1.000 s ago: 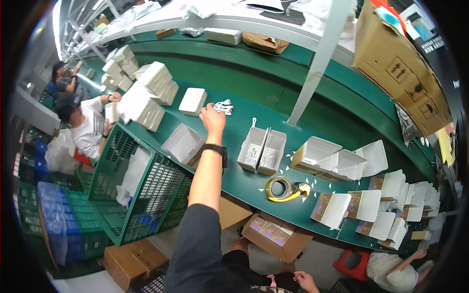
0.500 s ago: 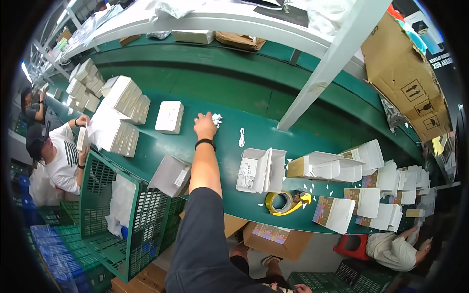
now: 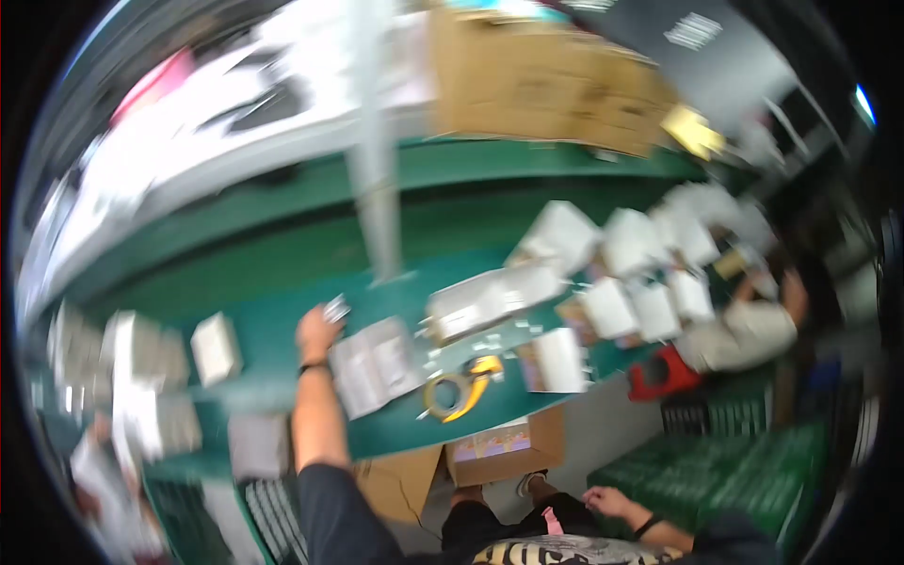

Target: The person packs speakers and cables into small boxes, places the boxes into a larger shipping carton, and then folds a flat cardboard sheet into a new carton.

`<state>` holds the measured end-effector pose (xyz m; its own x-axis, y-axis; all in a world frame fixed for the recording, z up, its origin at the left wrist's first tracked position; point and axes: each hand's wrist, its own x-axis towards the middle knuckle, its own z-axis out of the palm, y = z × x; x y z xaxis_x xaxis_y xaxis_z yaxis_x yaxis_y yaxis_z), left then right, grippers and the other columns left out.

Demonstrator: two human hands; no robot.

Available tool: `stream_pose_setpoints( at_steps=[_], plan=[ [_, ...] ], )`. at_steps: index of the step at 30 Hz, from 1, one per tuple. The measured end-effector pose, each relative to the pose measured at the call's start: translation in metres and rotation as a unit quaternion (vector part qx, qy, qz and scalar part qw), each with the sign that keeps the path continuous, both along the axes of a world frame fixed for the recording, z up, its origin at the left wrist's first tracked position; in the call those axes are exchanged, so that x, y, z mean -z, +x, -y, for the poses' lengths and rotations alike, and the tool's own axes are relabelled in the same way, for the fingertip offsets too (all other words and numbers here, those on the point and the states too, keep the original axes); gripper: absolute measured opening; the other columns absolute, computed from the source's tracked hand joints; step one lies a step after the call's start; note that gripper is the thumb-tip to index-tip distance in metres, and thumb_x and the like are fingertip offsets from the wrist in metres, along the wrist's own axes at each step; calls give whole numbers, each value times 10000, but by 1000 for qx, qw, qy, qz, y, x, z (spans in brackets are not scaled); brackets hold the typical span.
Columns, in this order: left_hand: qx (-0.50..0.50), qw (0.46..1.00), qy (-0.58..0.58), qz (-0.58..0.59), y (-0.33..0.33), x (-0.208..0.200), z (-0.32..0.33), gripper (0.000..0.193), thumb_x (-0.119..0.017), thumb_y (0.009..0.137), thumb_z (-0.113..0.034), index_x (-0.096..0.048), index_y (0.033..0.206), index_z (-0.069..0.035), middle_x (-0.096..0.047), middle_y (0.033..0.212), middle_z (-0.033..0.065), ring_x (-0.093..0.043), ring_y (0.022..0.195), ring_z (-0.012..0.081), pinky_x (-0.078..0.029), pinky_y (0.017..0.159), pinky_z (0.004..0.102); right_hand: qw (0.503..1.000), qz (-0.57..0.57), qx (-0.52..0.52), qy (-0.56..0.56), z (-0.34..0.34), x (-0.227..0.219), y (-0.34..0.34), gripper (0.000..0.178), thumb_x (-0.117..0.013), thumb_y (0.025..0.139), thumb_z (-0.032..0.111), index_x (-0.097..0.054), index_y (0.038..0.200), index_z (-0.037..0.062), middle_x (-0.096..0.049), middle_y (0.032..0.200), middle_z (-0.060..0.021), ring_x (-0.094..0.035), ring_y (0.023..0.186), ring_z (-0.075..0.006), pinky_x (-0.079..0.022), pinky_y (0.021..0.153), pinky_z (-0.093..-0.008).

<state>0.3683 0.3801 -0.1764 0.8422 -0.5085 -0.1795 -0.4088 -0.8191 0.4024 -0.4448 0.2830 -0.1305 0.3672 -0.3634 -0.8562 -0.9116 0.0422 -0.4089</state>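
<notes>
My left hand (image 3: 318, 331) reaches over the green worktable, its fingers closed about a small white bundle (image 3: 336, 308) too blurred to name. Just right of that wrist stands an open white box (image 3: 379, 365), its contents smeared. A yellow tape dispenser (image 3: 460, 388) lies farther right, near the front edge. My right hand (image 3: 612, 501) hangs low in front of me, away from the tabletop. Its fingers are loosely bent and apart, with nothing seen in them.
Stacked white boxes (image 3: 141, 353) stand at left, beside a single box (image 3: 217, 349). Open cartons (image 3: 621, 306) line the right side, near a co-worker (image 3: 744, 334). A pale post (image 3: 375, 179) rises behind the table. Green crates (image 3: 716, 476) stand lower right.
The view has swung right and is blurred. My left hand, with the white bundle at its fingers, is now beside the open white box. My right hand has come farther into view.
</notes>
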Motion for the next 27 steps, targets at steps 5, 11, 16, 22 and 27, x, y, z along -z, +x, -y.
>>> stream_pose_setpoints(
  at_steps=[5, 11, 16, 22, 27],
  plan=[
    [-72, 977, -141, 141, 39, -100, -19, 391, -766, 708, -218, -670, 1030, -16, -705, 899, 190, -685, 814, 347, -552, 756, 429, 992, 82, -87, -37, 32, -38, 38, 269, -499, 997, 252, -629, 1142, 67, -709, 931, -56, -690, 876, -186, -532, 835, -321],
    [-48, 863, -498, 69, -131, -297, 9, 221, -633, 928, -192, -625, 1066, -19, -620, 956, 45, -559, 756, 142, -480, 658, 308, 941, 294, -95, -140, 103, -174, 121, 298, -550, 997, 283, -619, 1208, 85, -689, 978, -50, -656, 875, -165, -510, 813, -310],
    [244, 890, -346, -169, -426, -279, 95, 203, -680, 887, -132, -548, 1029, -68, -514, 838, -18, -524, 727, 134, -471, 643, 306, 878, 473, -14, -71, 146, -220, 119, 404, -590, 978, 231, -521, 1347, 81, -672, 1014, -101, -654, 913, -168, -516, 838, -307],
    [38, 799, -407, -442, -673, -242, 243, 184, -731, 835, 1, -575, 905, -66, -561, 778, -25, -522, 651, 64, -434, 577, 215, 878, 479, 21, 7, 247, -196, 10, 430, -605, 969, 198, -498, 1352, 35, -672, 1007, -128, -682, 820, -171, -543, 751, -311],
    [69, 850, -313, -419, -751, -251, 357, 138, -707, 865, -20, -578, 839, -61, -567, 721, -18, -521, 617, 66, -417, 558, 217, 871, 482, 62, -65, 365, -187, -99, 384, -612, 961, 188, -537, 1299, 22, -685, 949, -129, -705, 758, -173, -547, 660, -311]
  ],
)
